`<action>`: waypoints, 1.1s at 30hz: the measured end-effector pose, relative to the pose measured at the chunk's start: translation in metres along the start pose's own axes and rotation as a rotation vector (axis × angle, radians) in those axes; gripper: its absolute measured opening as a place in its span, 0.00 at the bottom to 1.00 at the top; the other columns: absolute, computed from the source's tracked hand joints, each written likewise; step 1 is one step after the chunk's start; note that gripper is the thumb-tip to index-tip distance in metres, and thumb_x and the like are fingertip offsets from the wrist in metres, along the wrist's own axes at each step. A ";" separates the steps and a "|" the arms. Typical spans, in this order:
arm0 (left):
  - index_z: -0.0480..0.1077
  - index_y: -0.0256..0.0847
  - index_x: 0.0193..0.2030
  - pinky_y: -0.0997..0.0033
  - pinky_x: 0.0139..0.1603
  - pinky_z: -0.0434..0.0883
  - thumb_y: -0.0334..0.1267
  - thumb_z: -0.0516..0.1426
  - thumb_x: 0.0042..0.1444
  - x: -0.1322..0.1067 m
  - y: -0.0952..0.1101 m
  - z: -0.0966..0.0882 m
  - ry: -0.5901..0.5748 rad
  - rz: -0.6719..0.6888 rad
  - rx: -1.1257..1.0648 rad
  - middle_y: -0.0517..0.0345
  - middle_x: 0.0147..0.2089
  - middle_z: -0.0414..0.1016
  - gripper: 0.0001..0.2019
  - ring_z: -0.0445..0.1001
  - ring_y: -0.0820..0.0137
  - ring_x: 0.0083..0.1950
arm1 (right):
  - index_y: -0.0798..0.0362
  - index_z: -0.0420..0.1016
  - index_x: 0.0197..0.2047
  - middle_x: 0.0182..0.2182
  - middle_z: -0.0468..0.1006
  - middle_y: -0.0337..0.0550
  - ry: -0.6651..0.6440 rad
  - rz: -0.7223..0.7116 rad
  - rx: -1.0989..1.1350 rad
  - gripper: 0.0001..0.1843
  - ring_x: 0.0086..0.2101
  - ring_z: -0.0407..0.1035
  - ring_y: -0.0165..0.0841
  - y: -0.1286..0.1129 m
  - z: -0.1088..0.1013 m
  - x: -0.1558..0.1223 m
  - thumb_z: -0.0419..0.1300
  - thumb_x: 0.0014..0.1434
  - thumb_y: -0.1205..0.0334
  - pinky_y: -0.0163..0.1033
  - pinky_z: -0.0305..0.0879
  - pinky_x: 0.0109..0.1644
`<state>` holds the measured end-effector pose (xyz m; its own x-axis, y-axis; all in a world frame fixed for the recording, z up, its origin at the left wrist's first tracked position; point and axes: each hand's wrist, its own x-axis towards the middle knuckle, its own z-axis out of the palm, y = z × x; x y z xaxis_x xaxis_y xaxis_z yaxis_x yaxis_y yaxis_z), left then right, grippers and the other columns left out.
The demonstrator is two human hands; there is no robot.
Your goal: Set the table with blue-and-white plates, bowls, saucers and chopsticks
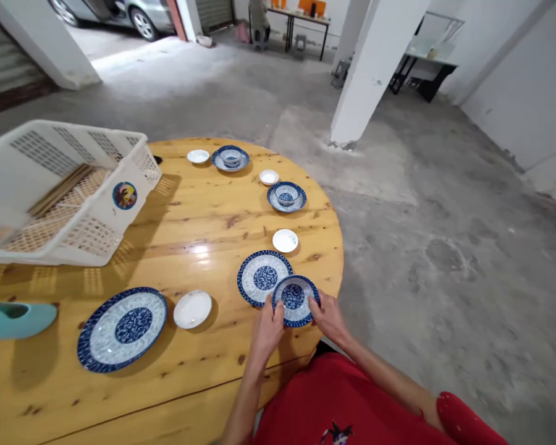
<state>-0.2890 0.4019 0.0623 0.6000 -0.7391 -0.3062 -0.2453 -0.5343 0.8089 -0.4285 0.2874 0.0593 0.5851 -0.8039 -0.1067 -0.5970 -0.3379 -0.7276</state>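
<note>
Both my hands grip a small blue-patterned bowl (294, 298) near the round wooden table's (199, 216) right edge. My left hand (269, 327) clasps its left rim, my right hand (328, 316) its right rim. The bowl overlaps the edge of a blue-patterned plate (261, 276) just behind it. A small white saucer (285, 240) lies a little farther back.
A larger blue plate (122, 327) and a white saucer (192, 309) lie to the left. Two plate-and-bowl sets (286, 196) (230, 158) with white saucers sit farther back. A white plastic crate (55, 191) holding chopsticks stands at left; a teal object (13, 318) pokes in. A white pillar (375, 68) rises beyond.
</note>
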 end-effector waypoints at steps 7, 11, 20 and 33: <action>0.69 0.36 0.55 0.62 0.49 0.71 0.48 0.44 0.66 -0.047 0.009 0.028 -0.152 -0.007 0.060 0.40 0.48 0.80 0.23 0.79 0.56 0.49 | 0.51 0.71 0.31 0.22 0.74 0.43 -0.007 0.132 0.108 0.18 0.24 0.69 0.36 0.031 -0.015 -0.058 0.47 0.61 0.51 0.35 0.60 0.26; 0.71 0.39 0.54 0.64 0.47 0.71 0.47 0.45 0.66 -0.058 0.021 0.044 -0.094 -0.045 0.127 0.42 0.48 0.81 0.21 0.79 0.57 0.49 | 0.50 0.65 0.26 0.20 0.72 0.41 -0.052 0.075 0.125 0.17 0.23 0.67 0.34 0.047 -0.031 -0.054 0.47 0.60 0.51 0.35 0.59 0.27; 0.70 0.39 0.54 0.63 0.51 0.71 0.47 0.45 0.66 -0.034 0.113 0.188 0.016 -0.012 0.006 0.44 0.48 0.80 0.20 0.79 0.59 0.48 | 0.51 0.69 0.32 0.21 0.74 0.45 -0.121 0.045 0.123 0.19 0.21 0.70 0.37 0.161 -0.153 -0.008 0.45 0.61 0.48 0.37 0.63 0.24; 0.69 0.41 0.50 0.70 0.30 0.70 0.53 0.44 0.67 0.023 0.206 0.301 -0.091 -0.088 -0.196 0.54 0.34 0.78 0.22 0.78 0.65 0.30 | 0.51 0.68 0.34 0.21 0.75 0.44 -0.231 0.174 0.226 0.18 0.17 0.72 0.37 0.262 -0.265 0.060 0.49 0.61 0.46 0.37 0.68 0.19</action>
<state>-0.5552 0.1510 0.0709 0.5392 -0.7321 -0.4164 -0.0377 -0.5149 0.8564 -0.6950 0.0212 0.0415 0.6093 -0.6994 -0.3737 -0.5772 -0.0680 -0.8138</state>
